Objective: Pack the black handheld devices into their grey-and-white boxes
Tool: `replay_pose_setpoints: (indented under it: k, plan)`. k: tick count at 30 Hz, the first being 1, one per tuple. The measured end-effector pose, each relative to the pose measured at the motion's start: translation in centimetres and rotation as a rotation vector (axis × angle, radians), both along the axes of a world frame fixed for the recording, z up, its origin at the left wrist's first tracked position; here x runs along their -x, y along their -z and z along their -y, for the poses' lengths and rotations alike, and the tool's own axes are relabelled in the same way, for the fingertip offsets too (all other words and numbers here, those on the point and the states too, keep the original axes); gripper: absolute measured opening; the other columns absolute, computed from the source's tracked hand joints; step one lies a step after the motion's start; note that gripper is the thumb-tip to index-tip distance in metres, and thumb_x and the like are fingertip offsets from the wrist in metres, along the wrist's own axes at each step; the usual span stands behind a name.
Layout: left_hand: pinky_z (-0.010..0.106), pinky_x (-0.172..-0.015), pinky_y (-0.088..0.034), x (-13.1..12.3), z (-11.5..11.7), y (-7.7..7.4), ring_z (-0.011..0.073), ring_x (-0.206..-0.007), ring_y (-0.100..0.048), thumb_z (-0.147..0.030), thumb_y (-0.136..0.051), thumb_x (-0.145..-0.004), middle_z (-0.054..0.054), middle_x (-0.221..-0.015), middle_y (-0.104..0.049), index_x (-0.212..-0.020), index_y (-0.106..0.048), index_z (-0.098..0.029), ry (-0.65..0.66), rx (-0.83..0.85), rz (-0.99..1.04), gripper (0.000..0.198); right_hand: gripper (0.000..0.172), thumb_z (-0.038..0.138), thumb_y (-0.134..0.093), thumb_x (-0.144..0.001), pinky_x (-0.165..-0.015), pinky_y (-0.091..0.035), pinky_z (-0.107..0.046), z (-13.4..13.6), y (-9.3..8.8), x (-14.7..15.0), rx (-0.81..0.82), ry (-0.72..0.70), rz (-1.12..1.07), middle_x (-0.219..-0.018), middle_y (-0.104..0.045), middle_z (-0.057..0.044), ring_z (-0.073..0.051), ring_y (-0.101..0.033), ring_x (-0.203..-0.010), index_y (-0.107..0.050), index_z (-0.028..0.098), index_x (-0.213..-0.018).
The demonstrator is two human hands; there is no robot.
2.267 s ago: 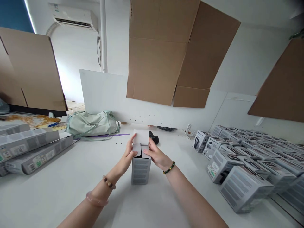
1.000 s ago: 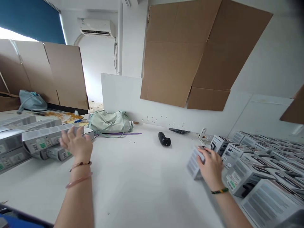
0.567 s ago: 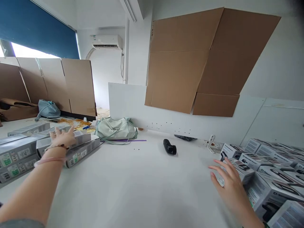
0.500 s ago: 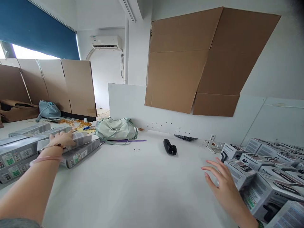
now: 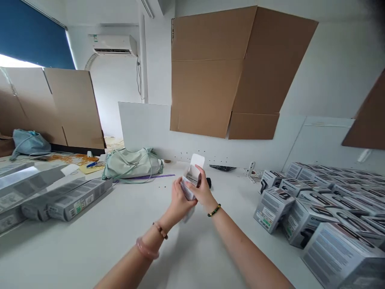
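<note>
A small cardboard box [image 5: 192, 176] is held up over the middle of the white table [image 5: 126, 241], its top end open and a white flap standing up. My left hand [image 5: 179, 201] is closed around its left and lower side. My right hand [image 5: 203, 192] grips the right side, with the thumb across the front near the opening. Dark print shows by the opening; what is inside cannot be made out. Behind my right hand, part of a black object [image 5: 209, 183] shows on the table, mostly hidden.
Many printed boxes [image 5: 275, 208] stand in rows on the right. Flattened long grey boxes [image 5: 80, 198] lie at the left. A pale green bag [image 5: 132, 164] and a purple strip [image 5: 161, 176] lie at the back. Cardboard sheets [image 5: 207, 88] hang on the wall.
My left hand has come from the grey boxes at the left to the middle. My right hand has moved left to meet it. Both now hold an open box, and the view has turned right.
</note>
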State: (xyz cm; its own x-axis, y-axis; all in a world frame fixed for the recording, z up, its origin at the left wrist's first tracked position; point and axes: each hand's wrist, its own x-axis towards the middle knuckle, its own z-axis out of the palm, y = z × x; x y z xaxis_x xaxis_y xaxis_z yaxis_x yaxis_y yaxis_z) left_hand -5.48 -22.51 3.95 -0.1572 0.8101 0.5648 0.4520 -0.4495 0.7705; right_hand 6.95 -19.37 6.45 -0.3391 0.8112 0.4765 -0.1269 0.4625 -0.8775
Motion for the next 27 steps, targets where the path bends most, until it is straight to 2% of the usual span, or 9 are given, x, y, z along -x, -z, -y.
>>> replay_pose_setpoints:
  k: [4, 6, 8, 10, 13, 16, 20, 23, 27]
  plan:
    - [0.044, -0.094, -0.052, 0.1, 0.9, 0.6, 0.0307, -0.133, -0.045, -0.045, -0.067, -0.080, 0.014, -0.152, -0.026, -0.138, -0.017, -0.034, 0.241, 0.065, 0.116, 0.077, 0.067, 0.050, -0.079, -0.069, -0.088, -0.053, -0.040, -0.8, 1.4, -3.1, -0.039, 0.012, 0.098, -0.112, -0.059, -0.004, -0.025, -0.061, -0.102, -0.049, 0.032, -0.126]
    - [0.044, -0.093, -0.052, 1.0, 1.1, 0.3, 0.0301, -0.129, -0.049, -0.047, -0.068, -0.081, 0.012, -0.152, -0.030, -0.138, -0.019, -0.036, 0.369, 0.137, 0.150, 0.076, 0.065, 0.058, -0.076, -0.069, -0.086, -0.054, -0.038, -1.3, 2.0, -4.0, -0.056, 0.000, 0.141, -0.119, -0.059, -0.005, -0.025, -0.062, -0.104, -0.052, 0.032, -0.124]
    - [0.043, -0.092, -0.053, 1.6, 1.4, -0.1, 0.0282, -0.122, -0.055, -0.048, -0.067, -0.082, 0.011, -0.147, -0.037, -0.138, -0.022, -0.036, 0.466, 0.219, 0.194, 0.073, 0.062, 0.066, -0.055, -0.084, -0.091, -0.053, -0.038, -2.7, 2.3, -4.4, -0.061, 0.045, 0.162, -0.133, -0.052, -0.007, -0.025, -0.059, -0.116, -0.043, 0.033, -0.135]
    - [0.042, -0.092, -0.052, 1.8, 1.6, -0.2, 0.0264, -0.119, -0.055, -0.048, -0.067, -0.082, 0.010, -0.146, -0.037, -0.138, -0.021, -0.036, 0.487, 0.261, 0.235, 0.073, 0.056, 0.061, -0.034, -0.096, -0.100, -0.048, -0.042, -5.0, 2.5, -4.6, -0.048, 0.156, 0.191, -0.146, -0.042, -0.009, -0.025, -0.049, -0.130, -0.030, 0.033, -0.144]
    - [0.041, -0.089, -0.053, 2.0, 1.8, -0.3, 0.0264, -0.119, -0.055, -0.049, -0.070, -0.080, 0.009, -0.147, -0.034, -0.137, -0.022, -0.037, 0.479, 0.273, 0.237, 0.075, 0.051, 0.047, -0.050, -0.096, -0.110, -0.036, -0.051, -9.0, 3.2, -5.2, -0.022, 0.331, 0.305, -0.152, -0.034, -0.012, -0.030, -0.033, -0.141, -0.039, 0.025, -0.140]
    - [0.039, -0.086, -0.054, 2.3, 1.7, -0.3, 0.0268, -0.118, -0.055, -0.048, -0.070, -0.080, 0.008, -0.147, -0.034, -0.135, -0.027, -0.037, 0.495, 0.273, 0.228, 0.071, 0.039, 0.034, -0.062, -0.092, -0.105, -0.041, -0.054, -11.4, 4.8, -6.0, -0.008, 0.401, 0.447, -0.141, -0.049, -0.011, -0.030, -0.048, -0.129, -0.055, 0.019, -0.127]
    - [0.038, -0.086, -0.054, 2.6, 1.6, 0.0, 0.0257, -0.117, -0.055, -0.046, -0.071, -0.080, 0.007, -0.145, -0.035, -0.133, -0.027, -0.038, 0.470, 0.250, 0.220, 0.069, 0.030, 0.032, -0.060, -0.094, -0.089, -0.054, -0.044, -11.4, 6.6, -6.3, -0.037, 0.422, 0.536, -0.122, -0.062, -0.008, -0.022, -0.064, -0.105, -0.060, 0.016, -0.119]
    - [0.039, -0.087, -0.054, 2.5, 1.6, 0.0, 0.0257, -0.117, -0.055, -0.045, -0.071, -0.080, 0.006, -0.144, -0.036, -0.133, -0.026, -0.038, 0.442, 0.245, 0.213, 0.070, 0.027, 0.032, -0.062, -0.093, -0.086, -0.055, -0.042, -10.5, 5.7, -6.1, -0.112, 0.459, 0.490, -0.115, -0.064, -0.007, -0.021, -0.065, -0.099, -0.061, 0.015, -0.114]
    - [0.042, -0.092, -0.052, 2.2, 2.0, -0.3, 0.0277, -0.121, -0.053, -0.044, -0.071, -0.080, 0.009, -0.147, -0.033, -0.137, -0.026, -0.037, 0.426, 0.266, 0.190, 0.073, 0.028, 0.040, -0.056, -0.090, -0.098, -0.046, -0.047, -8.5, 0.8, -6.8, -0.276, 0.619, 0.272, -0.113, -0.062, -0.009, -0.026, -0.058, -0.109, -0.059, 0.018, -0.108]
